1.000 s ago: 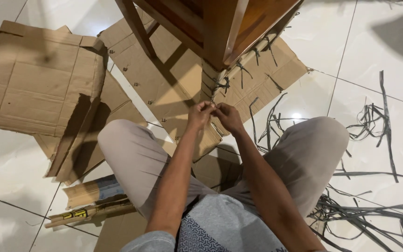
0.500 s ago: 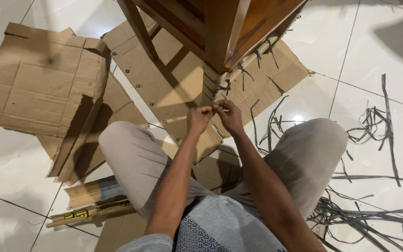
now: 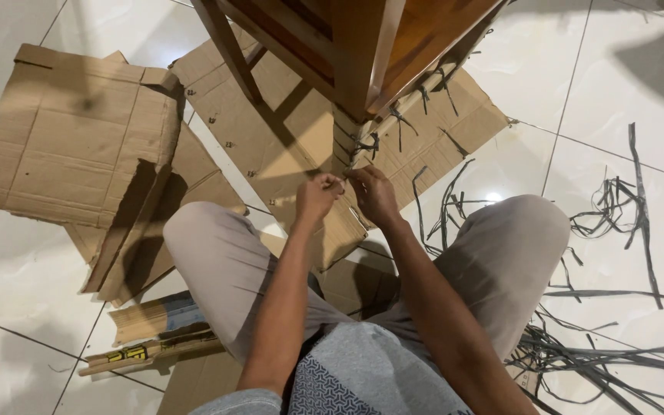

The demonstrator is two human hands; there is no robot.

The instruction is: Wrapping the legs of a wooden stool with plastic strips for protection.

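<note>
Where the cardboard-wrapped chair leg (image 3: 345,138) meets the floor, we pinch the dark strap (image 3: 363,143) tied round it, our left hand (image 3: 317,197) and right hand (image 3: 373,194) side by side, each grip clenched on the strap's thin ends just below the knot. Beyond them rises the wooden chair (image 3: 363,46), standing on flattened cardboard (image 3: 270,131), with another cardboard sheet (image 3: 71,138) to the far left. Loose dark strips (image 3: 616,207) lie scattered over the white tile floor (image 3: 624,92) to the right.

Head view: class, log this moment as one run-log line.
left hand: pinching dark strap | right hand: pinching same strap | site: cardboard-wrapped furniture leg | floor: flattened cardboard, cut straps
</note>
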